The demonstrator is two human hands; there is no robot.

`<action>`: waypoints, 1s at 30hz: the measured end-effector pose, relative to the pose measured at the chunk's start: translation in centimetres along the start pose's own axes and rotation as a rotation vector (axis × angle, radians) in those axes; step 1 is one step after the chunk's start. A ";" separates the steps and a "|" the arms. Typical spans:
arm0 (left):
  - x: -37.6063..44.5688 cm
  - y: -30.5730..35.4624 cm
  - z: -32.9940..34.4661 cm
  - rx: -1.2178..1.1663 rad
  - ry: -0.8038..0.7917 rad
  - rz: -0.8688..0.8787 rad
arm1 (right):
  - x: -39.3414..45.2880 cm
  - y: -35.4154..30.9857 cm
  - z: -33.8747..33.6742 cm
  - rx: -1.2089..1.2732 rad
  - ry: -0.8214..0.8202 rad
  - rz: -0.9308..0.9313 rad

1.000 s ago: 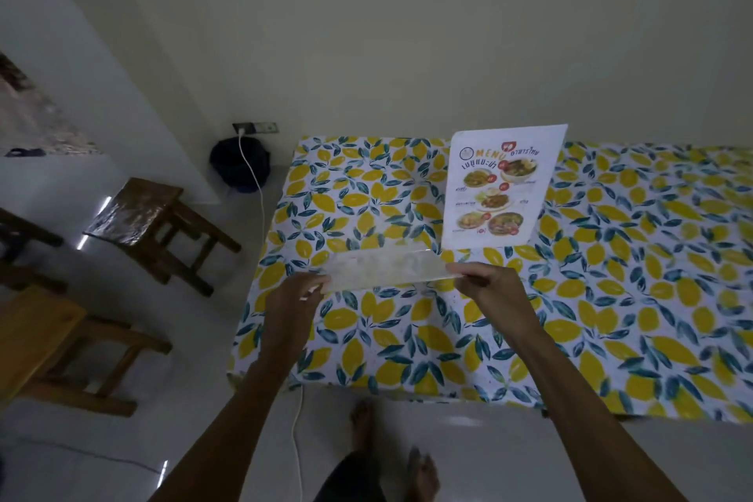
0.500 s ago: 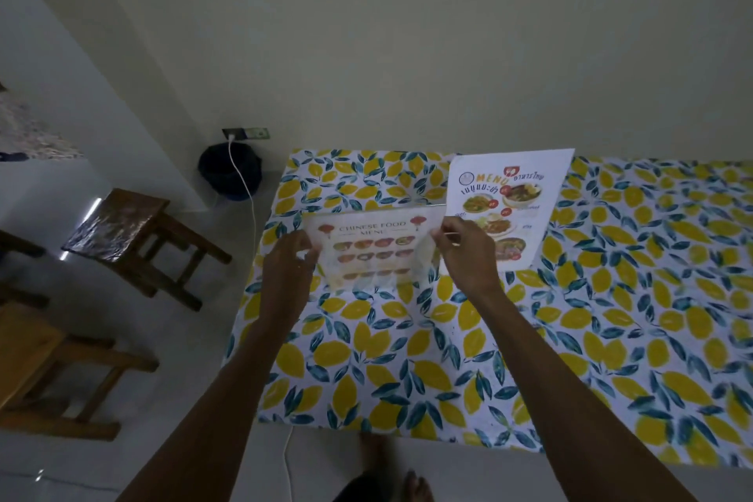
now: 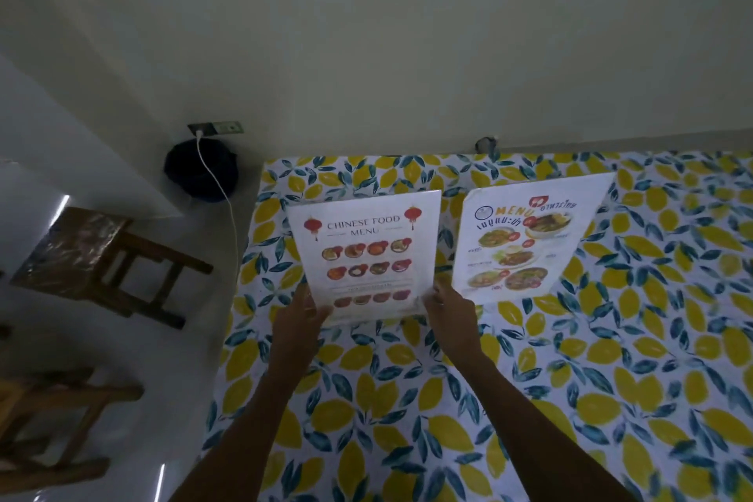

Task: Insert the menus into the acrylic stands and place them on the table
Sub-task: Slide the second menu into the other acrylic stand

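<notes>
The Chinese food menu in its acrylic stand [image 3: 366, 253] stands upright near the table's far left part. My left hand [image 3: 303, 312] grips its lower left corner and my right hand [image 3: 448, 308] grips its lower right corner. To its right a second stand with a Thai menu [image 3: 525, 240] stands upright on the table [image 3: 611, 359], apart from both hands. The table wears a cloth printed with yellow lemons and blue leaves.
A wooden stool [image 3: 106, 261] stands on the floor left of the table, with another wooden seat [image 3: 53, 420] nearer me. A dark round object [image 3: 201, 171] and a white cable [image 3: 222, 200] sit by the wall socket. The wall runs along the table's far edge.
The Chinese menu stand has swung from lying flat in my hands to upright and moved down and forward to the table beside the Thai menu. Both hands stayed on it.
</notes>
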State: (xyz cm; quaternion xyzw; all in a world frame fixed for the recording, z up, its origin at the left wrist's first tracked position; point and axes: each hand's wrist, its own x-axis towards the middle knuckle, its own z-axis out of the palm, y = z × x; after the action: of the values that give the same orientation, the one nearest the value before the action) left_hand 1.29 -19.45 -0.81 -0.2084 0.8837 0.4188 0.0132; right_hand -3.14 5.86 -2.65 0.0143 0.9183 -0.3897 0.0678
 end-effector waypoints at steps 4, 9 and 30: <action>1.5 -1.1 0.0 0.079 0.003 0.033 | 0.5 -0.4 0.6 0.011 0.027 -0.046; 1.3 -1.6 0.1 0.085 -0.048 0.042 | 0.4 0.5 1.2 0.033 0.013 -0.032; 0.5 -3.2 1.4 0.209 -0.092 0.038 | 0.2 -0.2 1.1 -0.044 -0.006 0.067</action>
State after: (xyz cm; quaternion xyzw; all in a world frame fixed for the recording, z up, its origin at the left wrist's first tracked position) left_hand 1.88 -20.39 -4.17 -0.1695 0.9248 0.3338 0.0674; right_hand -3.21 4.94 -3.27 0.0421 0.9255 -0.3670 0.0840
